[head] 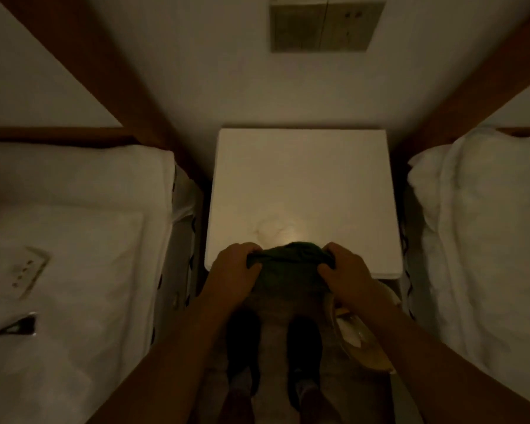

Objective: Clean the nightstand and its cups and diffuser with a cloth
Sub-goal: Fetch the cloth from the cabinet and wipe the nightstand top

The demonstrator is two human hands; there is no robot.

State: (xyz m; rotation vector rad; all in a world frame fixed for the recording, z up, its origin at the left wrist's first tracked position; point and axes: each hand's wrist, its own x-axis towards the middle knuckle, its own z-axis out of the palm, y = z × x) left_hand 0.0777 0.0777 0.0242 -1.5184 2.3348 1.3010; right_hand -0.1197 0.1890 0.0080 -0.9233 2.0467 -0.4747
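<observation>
A white square nightstand stands between two beds, its top bare, with a faint smudge near the front edge. Both my hands hold a dark green cloth stretched between them just over the nightstand's front edge. My left hand grips the cloth's left end and my right hand grips its right end. No cups or diffuser show on the top. The room is dim.
White beds flank the nightstand, left bed and right bed. A small white remote-like panel and a dark item lie on the left bed. A pale bag or bin sits on the floor at right. My feet stand below.
</observation>
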